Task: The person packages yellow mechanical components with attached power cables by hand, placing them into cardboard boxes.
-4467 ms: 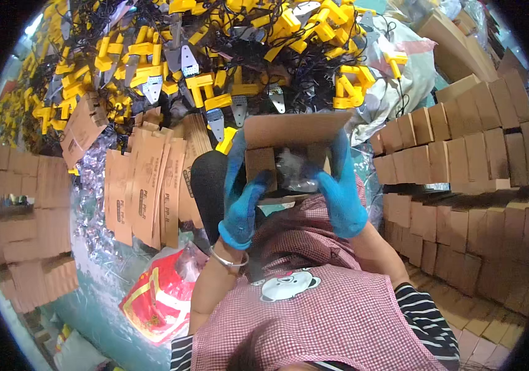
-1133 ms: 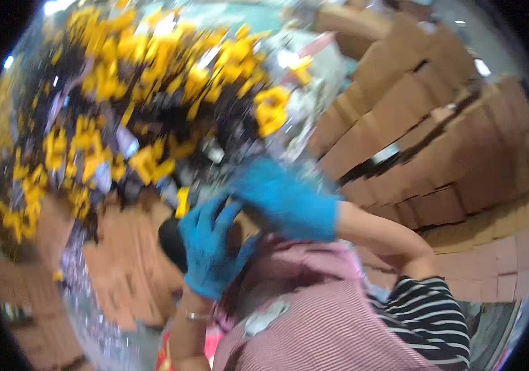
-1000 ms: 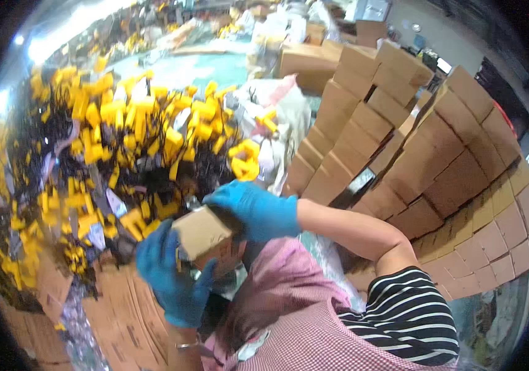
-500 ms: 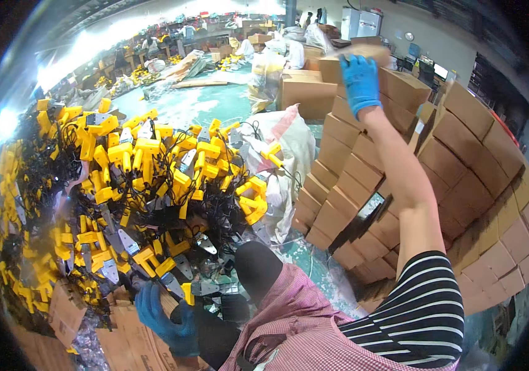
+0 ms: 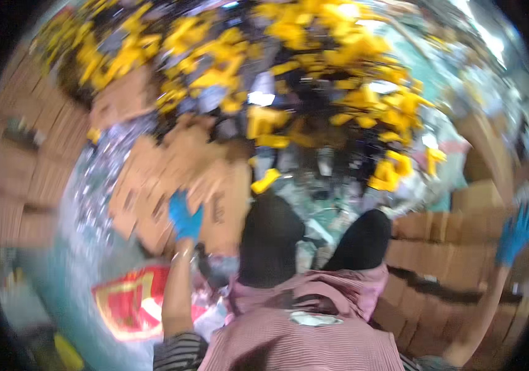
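Note:
My left hand (image 5: 185, 216), in a blue glove, is over brown cardboard (image 5: 153, 185) with torn edges and dark printing; its fingers and thumb are apart, and I cannot tell whether it touches the cardboard. Far to the right, my right hand (image 5: 516, 235), also blue-gloved, has its fingers stretched out against the stacked cardboard boxes (image 5: 450, 253). Nothing can be made out in either hand. In front of my knees lies a large heap of yellow tool-like pieces (image 5: 215, 68) with dark cords, smeared by motion. One yellow piece (image 5: 266, 181) lies apart, near my left knee.
More cardboard boxes (image 5: 17, 167) are stacked at the far left. Clear plastic wrapping (image 5: 94, 179) lies beside the torn cardboard. A red and yellow printed bag (image 5: 131, 303) is by my left forearm. A whitish sack (image 5: 440, 133) stands right of the heap.
The view has swung down and to the left. My right hand was on a box atop the stack; now it is low at the far right. My left hand has moved from beside the heap over the cardboard.

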Available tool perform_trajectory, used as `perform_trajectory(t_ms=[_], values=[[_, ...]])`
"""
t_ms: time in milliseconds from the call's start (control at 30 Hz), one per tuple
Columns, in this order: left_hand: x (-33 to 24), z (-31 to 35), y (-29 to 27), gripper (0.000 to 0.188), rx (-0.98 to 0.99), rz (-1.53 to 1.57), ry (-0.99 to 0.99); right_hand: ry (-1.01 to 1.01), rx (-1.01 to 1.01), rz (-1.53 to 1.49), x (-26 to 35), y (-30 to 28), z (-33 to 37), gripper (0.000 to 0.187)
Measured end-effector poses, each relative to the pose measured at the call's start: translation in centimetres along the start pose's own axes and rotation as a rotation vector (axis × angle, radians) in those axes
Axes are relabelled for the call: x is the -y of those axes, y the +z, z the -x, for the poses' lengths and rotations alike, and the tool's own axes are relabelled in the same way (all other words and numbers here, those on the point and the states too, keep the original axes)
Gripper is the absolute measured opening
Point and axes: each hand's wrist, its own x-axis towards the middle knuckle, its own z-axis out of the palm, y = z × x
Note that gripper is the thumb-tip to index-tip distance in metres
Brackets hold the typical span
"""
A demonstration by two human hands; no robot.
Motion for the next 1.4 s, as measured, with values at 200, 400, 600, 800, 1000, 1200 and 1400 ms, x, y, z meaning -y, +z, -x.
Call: perform_trajectory(t_ms=[200, 400, 600, 800, 1000, 1200, 1400], values=[[2.4, -2.9, 4.1, 0.102, 0.198, -0.163, -0.308, -0.23, 0.32, -0.392, 16.4, -7.5, 6.5, 0.063], [3.3, -0.8, 2.8, 0.091, 0.39, -0.213, -0.226, -0.119, 0.334, -0.716, 22.7, -12.4, 4.8, 0.072], [-11.6, -3.7, -6.6, 0.059, -0.152, 0.298, 0.507, 0.562, 0.763, -2.195, 38.8, -23.7, -2.2, 0.06], [-24.8, -10.9, -21.0, 0.078, -0.26, 0.465, 0.613, 0.852, 0.358, -2.631, 41.4, -28.5, -10.1, 0.049], [-29.7, -11.2, -21.8, 0.077, -0.013, 1.51, 0.337, 0.06, 0.287, -2.481, 37.1, -28.6, -5.2, 0.044], [-30.7, -5.1, -19.5, 0.055, 0.227, 1.51, -0.029, 0.252, 0.374, -2.657, 37.3, -27.1, -0.4, 0.059], [-29.4, 1.4, -22.7, 0.063, 0.499, 1.535, 0.235, 0.7, 0.294, -2.715, 39.1, -24.4, 2.4, 0.09]])
